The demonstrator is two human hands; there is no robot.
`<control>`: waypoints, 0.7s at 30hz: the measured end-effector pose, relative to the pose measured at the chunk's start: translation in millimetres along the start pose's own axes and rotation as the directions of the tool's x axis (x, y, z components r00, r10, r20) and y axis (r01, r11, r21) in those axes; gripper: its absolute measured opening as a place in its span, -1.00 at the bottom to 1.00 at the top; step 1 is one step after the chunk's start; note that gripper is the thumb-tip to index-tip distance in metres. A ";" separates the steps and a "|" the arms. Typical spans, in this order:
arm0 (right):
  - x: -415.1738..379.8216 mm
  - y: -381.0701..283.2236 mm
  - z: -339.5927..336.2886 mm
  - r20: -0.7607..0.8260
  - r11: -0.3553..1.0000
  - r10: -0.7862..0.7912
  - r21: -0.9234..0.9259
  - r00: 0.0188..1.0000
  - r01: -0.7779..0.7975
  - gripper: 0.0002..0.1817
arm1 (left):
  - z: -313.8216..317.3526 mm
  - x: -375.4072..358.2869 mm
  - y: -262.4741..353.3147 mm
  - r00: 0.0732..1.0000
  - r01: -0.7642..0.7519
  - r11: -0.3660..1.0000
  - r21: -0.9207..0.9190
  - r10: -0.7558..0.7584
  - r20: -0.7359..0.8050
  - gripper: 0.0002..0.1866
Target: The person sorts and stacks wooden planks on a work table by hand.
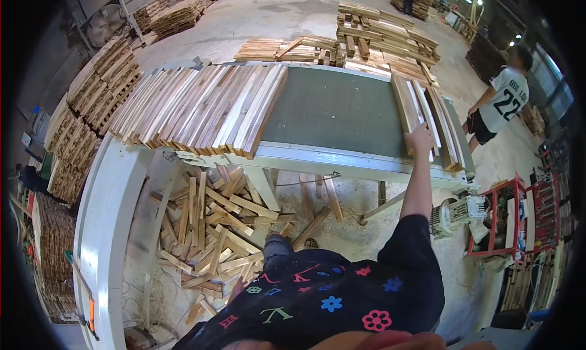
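Observation:
My right hand (419, 139) reaches out to the near ends of the wooden strips at the right of the green conveyor belt (339, 109). Its fingers are closed around the end of a wooden strip (403, 109), next to a pale strip (421, 103). Darker strips (444, 130) lie just right of it. A long row of wooden strips (201, 106) lies side by side over the left half of the machine. Of my left hand (237, 289), only a small patch of skin shows low beside my shirt; its fingers are hidden.
Loose offcuts (213, 228) are heaped on the floor under the machine's white frame (101, 228). Stacked boards (384, 36) stand beyond the belt. At right are a motor (455, 214), a red rack (519, 216) and a person (503, 97) standing. More wood stacks (91, 93) stand left.

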State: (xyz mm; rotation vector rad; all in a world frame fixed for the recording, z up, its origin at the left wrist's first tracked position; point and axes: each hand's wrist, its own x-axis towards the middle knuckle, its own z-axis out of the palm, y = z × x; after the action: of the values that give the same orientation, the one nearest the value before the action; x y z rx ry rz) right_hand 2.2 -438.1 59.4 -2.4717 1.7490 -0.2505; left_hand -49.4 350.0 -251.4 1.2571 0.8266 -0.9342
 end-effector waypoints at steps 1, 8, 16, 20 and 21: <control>-15.4 6.3 0.2 -0.041 1.000 -0.009 -0.001 0.999 0.009 -0.03 | 4.1 3.0 4.9 1.000 -0.006 1.000 0.009 0.006 0.005 -0.09; -184.1 72.9 -24.8 0.008 0.993 -0.101 0.065 0.995 0.100 0.07 | 194.2 61.8 101.7 0.881 -0.392 0.778 0.492 0.164 0.443 -0.55; -316.7 67.8 -19.3 -0.077 0.910 -0.320 0.254 0.944 0.329 0.09 | 489.4 -105.0 88.9 0.069 0.137 0.957 0.255 -0.266 0.961 0.02; -336.1 43.3 -29.0 -0.139 0.815 -0.426 0.371 0.894 0.446 -0.02 | 499.8 -145.0 88.5 0.312 0.073 0.994 -0.082 0.055 0.948 0.06; -334.2 40.2 -32.1 -0.156 0.777 -0.446 0.422 0.882 0.467 -0.08 | 498.6 -147.2 94.3 0.312 0.074 0.993 -0.090 0.063 0.948 0.07</control>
State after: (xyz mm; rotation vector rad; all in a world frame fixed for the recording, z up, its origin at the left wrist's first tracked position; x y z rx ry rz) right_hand -150.0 -136.1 58.8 -2.4881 0.9138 -0.6744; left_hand -18.7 -120.5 -13.1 0.3628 -0.1169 -1.3823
